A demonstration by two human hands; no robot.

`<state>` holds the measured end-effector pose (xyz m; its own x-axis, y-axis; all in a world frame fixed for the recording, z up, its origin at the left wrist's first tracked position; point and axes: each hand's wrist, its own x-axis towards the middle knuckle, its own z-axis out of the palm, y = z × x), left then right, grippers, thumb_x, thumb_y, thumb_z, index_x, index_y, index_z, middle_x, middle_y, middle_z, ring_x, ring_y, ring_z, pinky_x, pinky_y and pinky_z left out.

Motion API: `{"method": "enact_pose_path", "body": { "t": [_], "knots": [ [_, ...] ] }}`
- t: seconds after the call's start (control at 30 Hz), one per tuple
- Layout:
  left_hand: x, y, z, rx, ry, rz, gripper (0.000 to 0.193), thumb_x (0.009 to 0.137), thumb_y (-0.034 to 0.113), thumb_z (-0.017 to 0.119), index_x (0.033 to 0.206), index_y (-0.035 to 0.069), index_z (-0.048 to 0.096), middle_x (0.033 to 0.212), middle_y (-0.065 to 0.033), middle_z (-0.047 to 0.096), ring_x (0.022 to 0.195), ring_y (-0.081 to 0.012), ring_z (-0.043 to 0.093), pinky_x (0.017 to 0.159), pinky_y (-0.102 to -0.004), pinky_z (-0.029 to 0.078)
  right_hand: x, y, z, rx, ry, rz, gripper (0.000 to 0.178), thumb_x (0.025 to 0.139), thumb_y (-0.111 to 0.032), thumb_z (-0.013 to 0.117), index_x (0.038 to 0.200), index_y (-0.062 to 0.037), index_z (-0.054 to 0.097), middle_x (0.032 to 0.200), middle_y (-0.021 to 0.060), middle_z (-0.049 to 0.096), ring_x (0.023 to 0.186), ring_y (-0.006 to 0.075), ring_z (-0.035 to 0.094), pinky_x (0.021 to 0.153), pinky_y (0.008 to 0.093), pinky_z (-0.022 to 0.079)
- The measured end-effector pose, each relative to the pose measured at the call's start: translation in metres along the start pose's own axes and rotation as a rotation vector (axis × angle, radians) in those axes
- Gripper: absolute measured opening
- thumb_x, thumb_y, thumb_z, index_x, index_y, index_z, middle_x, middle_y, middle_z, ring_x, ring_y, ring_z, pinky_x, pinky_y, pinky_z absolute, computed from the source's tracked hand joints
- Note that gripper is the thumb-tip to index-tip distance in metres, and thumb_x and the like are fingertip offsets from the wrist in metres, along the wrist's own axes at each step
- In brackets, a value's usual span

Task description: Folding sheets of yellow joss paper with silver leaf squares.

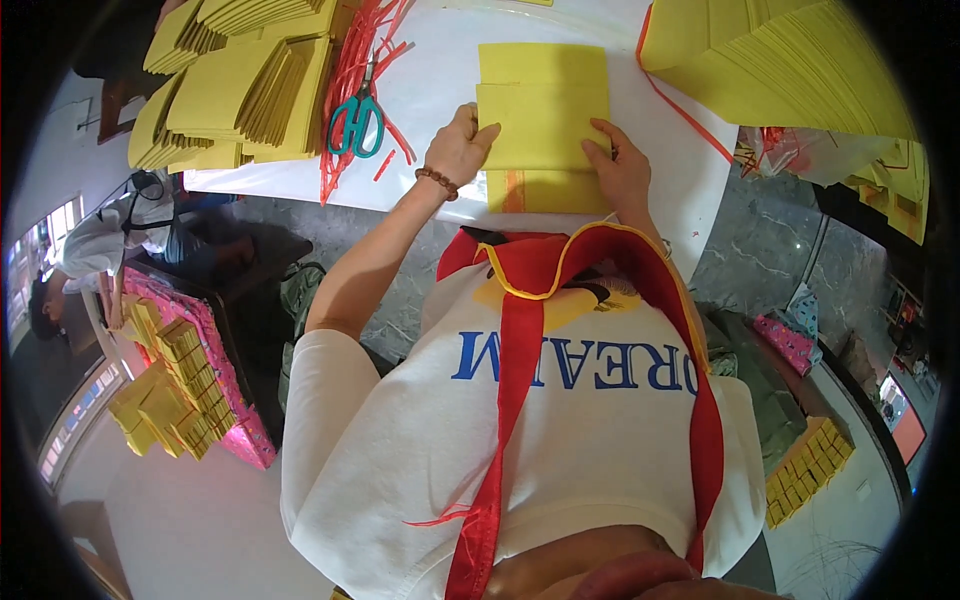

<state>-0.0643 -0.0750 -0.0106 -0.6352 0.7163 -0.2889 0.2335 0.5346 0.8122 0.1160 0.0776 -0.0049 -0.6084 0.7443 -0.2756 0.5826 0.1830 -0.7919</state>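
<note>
In front of me at the table's near edge is a stack of yellow paper [545, 125], its pieces overlapping in steps, with an orange mark on the lowest one. My left hand [463, 150] grips its left edge, the thumb at the front and the other fingers partly hidden. On the opposite edge, my right hand [622, 170] is closed with thumb and fingers around the paper. Left of my left hand lie teal-handled scissors [356, 122], beside a bundle of red plastic strips [345, 70].
Piles of folded yellow paper [225, 90] fill the white table's [430, 40] left side. A large fanned yellow stack [780, 65] occupies the right, with a red strip [690, 110] beside it. Further left, another person [140, 215] works at a pink-covered table [250, 430] with yellow bundles.
</note>
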Motion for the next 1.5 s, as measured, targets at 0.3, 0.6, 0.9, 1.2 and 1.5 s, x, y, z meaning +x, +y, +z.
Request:
{"method": "enact_pose_path", "body": {
  "t": [0.3,0.6,0.9,1.2,1.5],
  "knots": [
    [-0.009,0.058,0.019,0.564,0.143,0.713,0.039,0.077,0.026,0.062,0.111,0.008,0.053,0.110,-0.0113,0.051,0.104,-0.0303,0.045,0.084,-0.0426,0.036,0.000,0.012,0.006,0.024,0.148,-0.136,0.035,0.076,-0.030,0.062,0.107,-0.0137,0.062,0.059,0.0101,0.056,0.056,0.0222,0.056,0.056,0.0333,0.043],
    [0.006,0.029,0.050,0.793,0.037,0.778,0.056,0.079,0.046,0.054,0.124,0.015,0.045,0.130,-0.0118,0.039,0.118,-0.0315,0.036,0.095,-0.0476,0.029,-0.014,-0.006,-0.001,-0.371,0.147,-0.247,0.042,0.078,-0.033,0.060,0.116,-0.0174,0.056,0.119,0.0096,0.052,0.102,0.0242,0.054,0.082,0.0423,0.041],
    [0.004,0.031,0.035,0.535,-0.056,0.875,0.061,0.073,0.039,0.063,0.123,0.010,0.045,0.127,-0.0127,0.041,0.115,-0.0315,0.039,0.092,-0.0459,0.031,-0.037,0.015,0.012,-0.759,-0.117,-0.542,0.072,0.082,-0.049,0.047,0.137,-0.0063,0.025,0.145,0.0113,0.019,0.135,0.0246,0.015,0.103,0.0601,0.004],
    [-0.006,0.043,0.047,1.039,0.033,1.069,0.048,0.073,0.019,0.051,0.114,-0.006,0.049,0.105,-0.0202,0.054,0.095,-0.0315,0.051,0.081,-0.0370,0.042,-0.022,0.021,-0.018,0.303,-0.278,-0.262,0.055,0.089,-0.032,0.045,0.133,-0.0012,0.032,0.138,0.0141,0.033,0.129,0.0280,0.029,0.107,0.0447,0.014],
    [0.072,0.125,-0.062,0.550,-0.357,0.620,0.035,0.075,0.007,0.051,0.109,0.010,0.059,0.092,-0.0096,0.065,0.070,-0.0280,0.061,0.064,-0.0383,0.049,-0.028,0.031,-0.024,0.110,0.161,-0.343,0.049,0.089,-0.023,0.041,0.130,0.0024,0.035,0.131,0.0185,0.042,0.122,0.0276,0.038,0.104,0.0388,0.018]
  ]
}}
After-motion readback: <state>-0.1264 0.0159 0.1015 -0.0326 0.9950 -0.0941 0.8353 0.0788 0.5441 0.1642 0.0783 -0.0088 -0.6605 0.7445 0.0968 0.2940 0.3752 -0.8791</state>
